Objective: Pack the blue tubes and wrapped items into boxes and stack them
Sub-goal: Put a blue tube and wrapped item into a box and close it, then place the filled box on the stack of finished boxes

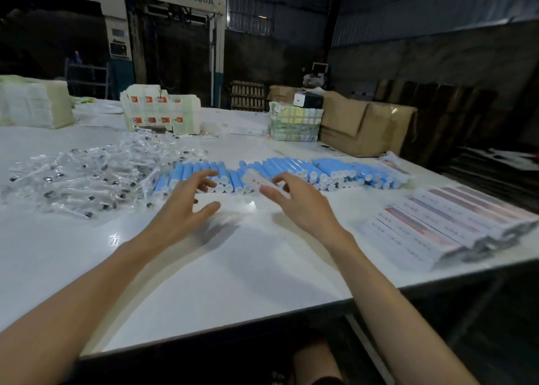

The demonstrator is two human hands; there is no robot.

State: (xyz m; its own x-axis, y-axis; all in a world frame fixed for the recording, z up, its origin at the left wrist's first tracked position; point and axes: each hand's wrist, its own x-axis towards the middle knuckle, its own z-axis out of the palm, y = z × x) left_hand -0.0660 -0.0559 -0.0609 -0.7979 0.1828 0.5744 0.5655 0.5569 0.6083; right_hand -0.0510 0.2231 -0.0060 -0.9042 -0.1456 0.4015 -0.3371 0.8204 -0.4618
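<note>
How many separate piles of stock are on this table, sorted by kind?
Row of blue tubes: 1
Heap of clear wrapped items: 1
Bundled stacks at the back: 3
Fan of flat printed boxes: 1
Total: 6

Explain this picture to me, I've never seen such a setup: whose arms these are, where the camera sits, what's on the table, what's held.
There is no robot here: a person wears one camera on the head, looking forward and down, so the bare arms are their own. The left hand hovers open, fingers spread. The right hand reaches beside it; a blurred pale thing sits at its fingertips, and I cannot tell whether it is held. On the white table lie rows of blue tubes, a pile of clear wrapped items and flat printed boxes.
</note>
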